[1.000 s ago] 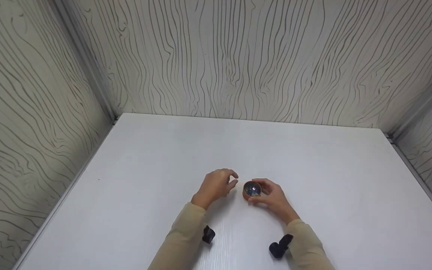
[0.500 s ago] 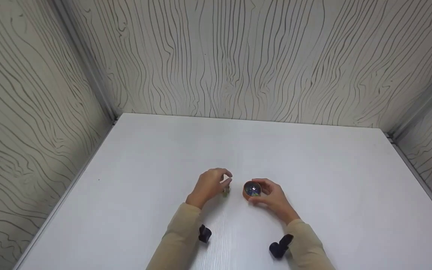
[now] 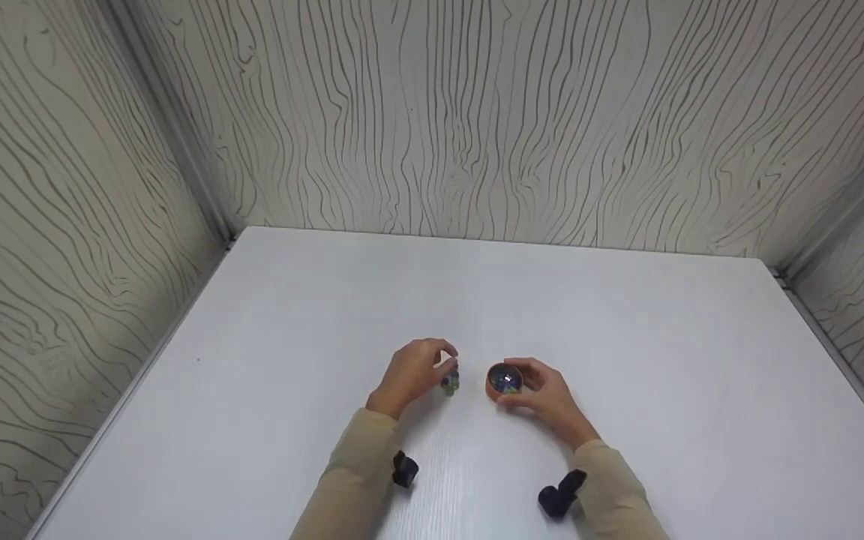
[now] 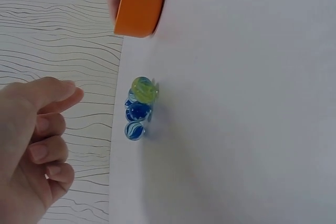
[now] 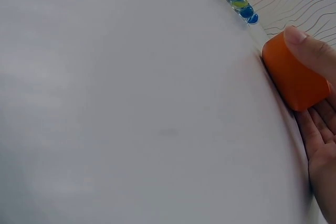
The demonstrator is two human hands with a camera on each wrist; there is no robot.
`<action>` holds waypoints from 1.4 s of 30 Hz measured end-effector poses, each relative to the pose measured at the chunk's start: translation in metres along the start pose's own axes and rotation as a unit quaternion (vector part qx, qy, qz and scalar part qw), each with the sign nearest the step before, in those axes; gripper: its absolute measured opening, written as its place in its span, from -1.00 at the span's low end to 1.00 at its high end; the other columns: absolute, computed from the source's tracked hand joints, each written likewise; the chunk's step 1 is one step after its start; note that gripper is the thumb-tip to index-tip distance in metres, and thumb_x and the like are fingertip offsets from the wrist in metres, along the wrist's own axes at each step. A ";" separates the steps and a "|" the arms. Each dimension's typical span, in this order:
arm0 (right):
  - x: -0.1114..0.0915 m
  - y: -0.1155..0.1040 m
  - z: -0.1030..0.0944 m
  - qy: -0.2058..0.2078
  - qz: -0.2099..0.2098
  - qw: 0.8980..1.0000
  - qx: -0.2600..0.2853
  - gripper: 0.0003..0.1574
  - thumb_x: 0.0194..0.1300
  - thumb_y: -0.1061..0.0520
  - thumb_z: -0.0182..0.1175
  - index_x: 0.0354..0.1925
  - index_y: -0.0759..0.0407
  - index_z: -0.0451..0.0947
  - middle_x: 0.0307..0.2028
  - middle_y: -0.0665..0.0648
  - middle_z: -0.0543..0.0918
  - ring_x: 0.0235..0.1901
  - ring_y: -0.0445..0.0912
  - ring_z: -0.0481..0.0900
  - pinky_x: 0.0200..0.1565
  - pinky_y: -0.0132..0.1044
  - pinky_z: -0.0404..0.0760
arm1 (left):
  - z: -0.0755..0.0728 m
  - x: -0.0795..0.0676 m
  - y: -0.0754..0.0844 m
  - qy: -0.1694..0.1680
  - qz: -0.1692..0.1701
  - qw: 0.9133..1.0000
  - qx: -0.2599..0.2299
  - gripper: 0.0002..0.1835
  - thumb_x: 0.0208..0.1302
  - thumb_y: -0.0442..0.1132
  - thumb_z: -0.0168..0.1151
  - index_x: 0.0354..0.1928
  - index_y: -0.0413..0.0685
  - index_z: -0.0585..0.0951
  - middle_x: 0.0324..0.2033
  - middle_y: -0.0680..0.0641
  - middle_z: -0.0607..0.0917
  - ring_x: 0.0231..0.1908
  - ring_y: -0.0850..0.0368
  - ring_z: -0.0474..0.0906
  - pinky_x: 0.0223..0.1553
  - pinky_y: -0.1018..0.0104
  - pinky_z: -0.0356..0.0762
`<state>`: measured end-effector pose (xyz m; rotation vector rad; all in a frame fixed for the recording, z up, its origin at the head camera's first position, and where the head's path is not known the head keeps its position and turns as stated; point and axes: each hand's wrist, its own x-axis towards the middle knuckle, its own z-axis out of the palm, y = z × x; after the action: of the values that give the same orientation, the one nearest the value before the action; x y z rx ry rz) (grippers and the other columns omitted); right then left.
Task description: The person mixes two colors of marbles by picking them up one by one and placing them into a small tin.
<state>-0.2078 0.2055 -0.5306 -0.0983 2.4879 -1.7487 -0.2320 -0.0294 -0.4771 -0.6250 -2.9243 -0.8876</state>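
Note:
My right hand (image 3: 548,396) holds a small orange bowl (image 4: 140,10) upright on the white table, thumb on one side and fingers on the other. Blue and green glassy shapes show inside the bowl in the head view, too small to tell apart. Left of it, several glass marbles (image 4: 139,111), blue and yellow-green with swirls, lie close together on the table. My left hand (image 3: 415,373) hovers just over these marbles. Its fingers are loosely bent, with nothing between thumb and forefinger; the left wrist view shows the hand (image 4: 31,135) apart from the marbles.
The white table (image 3: 312,322) reaches back to a wood-grain patterned wall (image 3: 432,120), with a similar wall (image 3: 49,247) on the left. Dark wrist cameras stick out from both sleeves, one at the left sleeve (image 3: 405,470) and one at the right sleeve (image 3: 561,495).
My left hand has shifted left, away from the bowl, and the marbles beneath it have come into view. My right hand and the bowl stay put.

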 end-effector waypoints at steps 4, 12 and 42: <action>0.000 0.000 0.000 0.001 0.003 1.000 0.000 -0.20 -0.09 0.11 0.51 0.16 0.20 0.48 0.18 0.24 0.58 0.29 0.11 0.46 0.35 -0.04 0.36 | 0.002 0.001 -0.005 -0.005 -0.008 1.000 -0.006 -0.80 0.31 -0.16 0.20 -0.13 -0.06 0.70 -0.32 -0.06 0.72 -0.36 0.20 0.49 -0.24 0.31 0.52; 0.000 0.002 0.000 -0.010 -0.007 1.000 0.011 -0.22 -0.04 0.16 0.49 0.17 0.26 0.46 0.19 0.28 0.55 0.29 0.14 0.45 0.36 -0.05 0.35 | 0.002 -0.001 -0.015 -0.017 -0.026 0.998 -0.050 -0.80 0.31 -0.15 0.21 -0.14 -0.05 0.70 -0.48 0.01 0.55 -0.45 0.24 0.32 -0.41 0.44 0.28; -0.001 -0.001 -0.001 -0.010 0.005 1.000 0.018 -0.18 -0.06 0.12 0.50 0.18 0.23 0.46 0.19 0.26 0.55 0.30 0.12 0.44 0.36 -0.09 0.34 | 0.013 -0.004 -0.038 -0.057 -0.039 0.986 -0.152 -0.77 0.29 -0.28 0.19 -0.07 -0.24 0.65 -0.70 0.14 0.25 -0.69 0.28 0.14 -0.57 0.50 0.16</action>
<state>-0.2070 0.2061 -0.5299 -0.1005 2.4385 -1.7781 -0.2416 -0.0522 -0.5087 -0.5940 -2.9537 -1.3680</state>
